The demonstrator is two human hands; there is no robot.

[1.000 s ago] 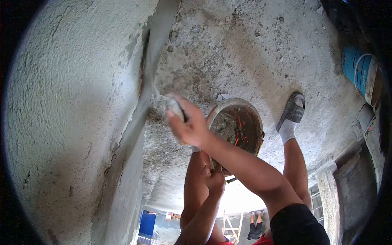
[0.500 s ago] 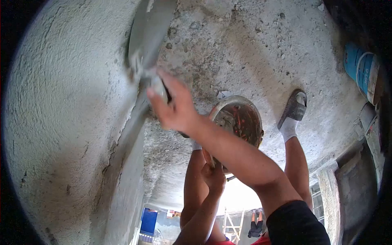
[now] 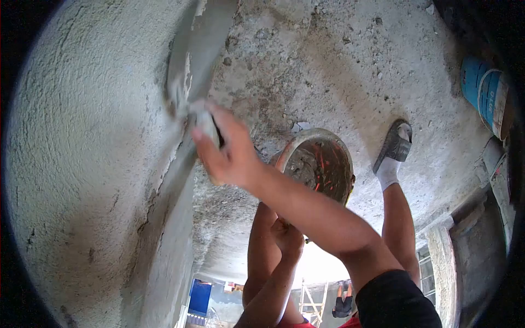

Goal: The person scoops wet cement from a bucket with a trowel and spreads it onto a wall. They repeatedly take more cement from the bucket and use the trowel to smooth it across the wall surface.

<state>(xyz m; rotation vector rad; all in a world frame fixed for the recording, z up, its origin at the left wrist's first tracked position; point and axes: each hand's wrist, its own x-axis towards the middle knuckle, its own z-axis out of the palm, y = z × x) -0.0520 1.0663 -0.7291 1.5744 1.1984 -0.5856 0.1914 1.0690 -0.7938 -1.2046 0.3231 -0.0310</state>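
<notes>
My right hand (image 3: 229,145) is closed around the handle of a trowel (image 3: 206,124), whose blade is smeared by motion at the wall's lower edge. Smooth, wet-looking grey mortar (image 3: 210,33) runs in a band along the joint between wall and floor. Below my right forearm, my left hand (image 3: 288,239) grips the near rim of a bucket (image 3: 339,143). The bucket tilts so its mouth faces up toward me, with grey mortar (image 3: 301,165) inside and orange streaks on its inner wall. My right forearm hides part of the bucket.
A rough plastered wall (image 3: 82,136) rises on the left beside a gritty concrete floor (image 3: 328,71). My sandalled foot (image 3: 395,146) stands right of the bucket. A blue pail (image 3: 481,93) lies at the far right. Behind are a wooden ladder (image 3: 311,303) and another person (image 3: 343,303).
My right hand and the trowel have shifted slightly toward me and to the left along the wall's base. My left hand still holds the bucket, which has barely moved.
</notes>
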